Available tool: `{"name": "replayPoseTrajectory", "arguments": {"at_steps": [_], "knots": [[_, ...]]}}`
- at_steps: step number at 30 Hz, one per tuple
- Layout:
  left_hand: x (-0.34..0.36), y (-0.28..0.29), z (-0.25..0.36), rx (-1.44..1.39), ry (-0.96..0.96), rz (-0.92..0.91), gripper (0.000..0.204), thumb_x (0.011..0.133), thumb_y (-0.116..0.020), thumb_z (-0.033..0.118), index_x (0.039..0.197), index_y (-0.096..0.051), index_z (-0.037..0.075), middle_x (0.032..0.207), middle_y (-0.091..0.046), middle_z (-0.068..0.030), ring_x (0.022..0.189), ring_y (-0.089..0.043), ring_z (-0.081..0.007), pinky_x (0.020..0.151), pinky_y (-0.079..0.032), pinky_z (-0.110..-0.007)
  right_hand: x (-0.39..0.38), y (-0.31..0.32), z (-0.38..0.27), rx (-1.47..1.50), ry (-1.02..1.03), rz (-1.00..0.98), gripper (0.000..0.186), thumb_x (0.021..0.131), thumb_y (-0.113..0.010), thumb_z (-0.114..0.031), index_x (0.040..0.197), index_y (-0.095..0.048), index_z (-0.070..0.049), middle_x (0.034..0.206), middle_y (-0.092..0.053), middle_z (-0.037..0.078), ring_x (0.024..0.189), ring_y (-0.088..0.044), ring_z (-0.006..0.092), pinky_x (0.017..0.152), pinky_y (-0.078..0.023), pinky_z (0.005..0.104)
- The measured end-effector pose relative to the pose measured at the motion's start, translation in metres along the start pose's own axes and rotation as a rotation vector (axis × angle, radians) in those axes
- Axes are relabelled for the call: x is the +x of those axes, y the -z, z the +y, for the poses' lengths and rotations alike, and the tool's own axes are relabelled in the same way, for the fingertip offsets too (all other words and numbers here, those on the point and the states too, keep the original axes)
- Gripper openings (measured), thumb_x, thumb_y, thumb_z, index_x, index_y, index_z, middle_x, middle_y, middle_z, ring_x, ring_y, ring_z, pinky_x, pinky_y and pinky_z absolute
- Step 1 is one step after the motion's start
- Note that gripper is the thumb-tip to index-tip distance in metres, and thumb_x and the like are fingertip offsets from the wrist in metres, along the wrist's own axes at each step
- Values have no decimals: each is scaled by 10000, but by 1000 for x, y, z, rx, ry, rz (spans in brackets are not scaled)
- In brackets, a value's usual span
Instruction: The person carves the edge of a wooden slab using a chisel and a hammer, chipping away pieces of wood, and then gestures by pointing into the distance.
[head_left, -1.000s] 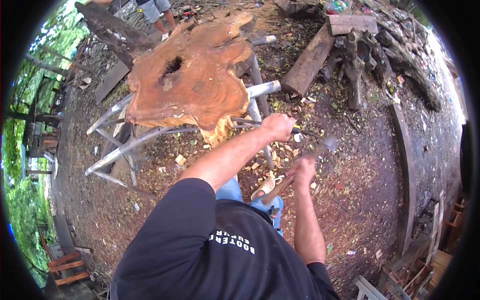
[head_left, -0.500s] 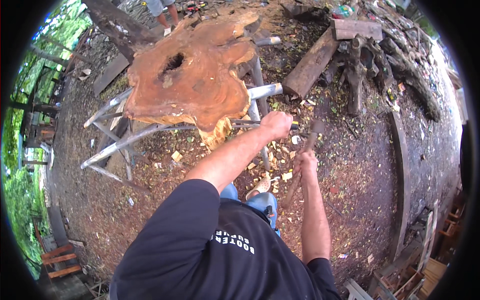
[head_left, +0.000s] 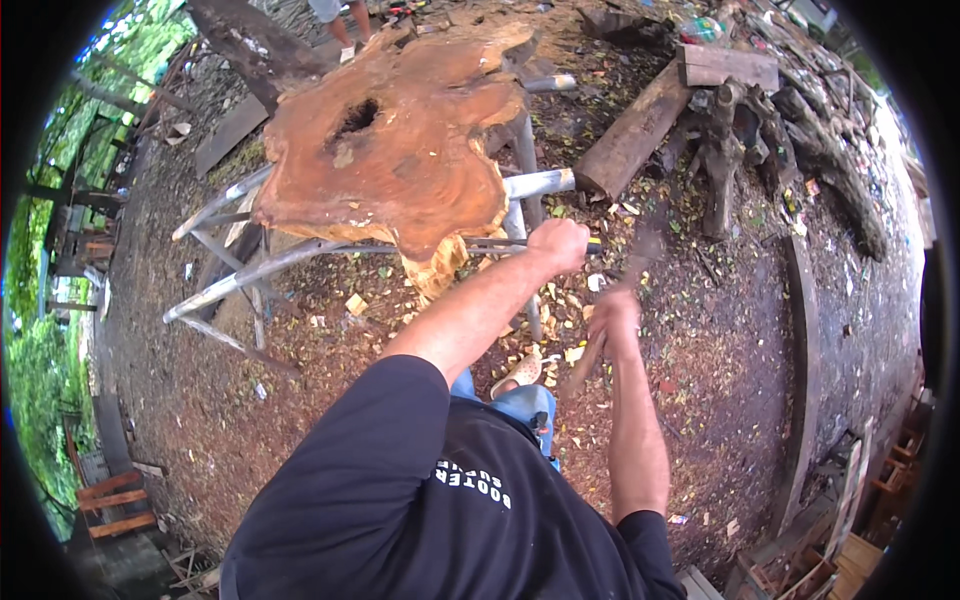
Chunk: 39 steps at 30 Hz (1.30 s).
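Slab (head_left: 400, 150): reddish-brown wood, cut face matt and rough, ragged at the rim, with a dark hollow at 11 o'clock of its centre; pale splintered wood at its 6 o'clock edge. Stand (head_left: 250, 275): grey metal tubing, dull sheen. Chisel (head_left: 500, 243), gripped in the left hand (head_left: 558, 245): slim dark metal. Mallet (head_left: 625, 280) in the right hand (head_left: 612, 315): brown wood, blurred. Beam (head_left: 630, 140) at 2 o'clock: weathered, coarse timber. Ground (head_left: 330, 370): matt dark soil strewn with pale wood chips. Shirt (head_left: 400, 500): black matt cloth.

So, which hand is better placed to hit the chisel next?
Probably right: the right hand holds the blurred mallet near the chisel, while the left hand grips it at the slab.
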<state>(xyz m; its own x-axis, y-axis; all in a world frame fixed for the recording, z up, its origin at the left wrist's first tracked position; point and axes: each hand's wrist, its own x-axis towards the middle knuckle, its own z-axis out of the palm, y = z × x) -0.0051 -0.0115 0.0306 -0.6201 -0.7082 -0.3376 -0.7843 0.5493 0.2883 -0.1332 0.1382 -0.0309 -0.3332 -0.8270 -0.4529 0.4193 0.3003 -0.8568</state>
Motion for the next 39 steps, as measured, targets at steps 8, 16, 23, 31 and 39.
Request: {"name": "replayPoseTrajectory", "arguments": {"at_steps": [8, 16, 23, 31, 39], "knots": [[8, -3, -5, -37, 101, 69, 197, 770, -633, 108, 939, -716, 54, 893, -727, -175, 866, -725, -314, 795, -589, -426, 11, -2, -19, 335, -60, 114, 105, 822, -484, -36, 922, -488, -68, 604, -490, 10, 428, -454, 111, 362, -400, 279], [9, -3, -15, -71, 162, 88, 197, 739, -651, 112, 901, -745, 50, 881, -733, -183, 843, -733, -315, 777, -598, -412, 18, 4, -27, -43, -93, -38, 97, 809, -508, -40, 897, -466, -43, 595, -455, -16, 411, -425, 107, 358, -407, 261], [8, 0, -14, -56, 164, 84, 190, 738, -663, 135, 879, -757, 50, 873, -736, -179, 859, -734, -300, 794, -595, -405, 15, 7, -41, -238, -333, -405, 154, 812, -507, -31, 963, -497, -56, 650, -496, 16, 424, -443, 117, 381, -421, 277], [-23, 7, -3, -30, 182, -41, 209, 711, -673, 192, 865, -743, 68, 806, -736, -134, 763, -732, -264, 721, -602, -394, -12, 54, -2, 47, -182, -50, 130, 836, -490, -77, 964, -465, -84, 622, -419, -5, 426, -412, 116, 359, -410, 287], [-172, -33, -50, 1, -591, 59, 268, 586, -732, 138, 812, -597, 92, 686, -598, -47, 653, -629, -259, 608, -478, -402, -78, 104, 58, -25, -290, -9, 147, 830, -503, -94, 976, -492, -84, 628, -433, -1, 435, -420, 122, 372, -391, 294]]}}
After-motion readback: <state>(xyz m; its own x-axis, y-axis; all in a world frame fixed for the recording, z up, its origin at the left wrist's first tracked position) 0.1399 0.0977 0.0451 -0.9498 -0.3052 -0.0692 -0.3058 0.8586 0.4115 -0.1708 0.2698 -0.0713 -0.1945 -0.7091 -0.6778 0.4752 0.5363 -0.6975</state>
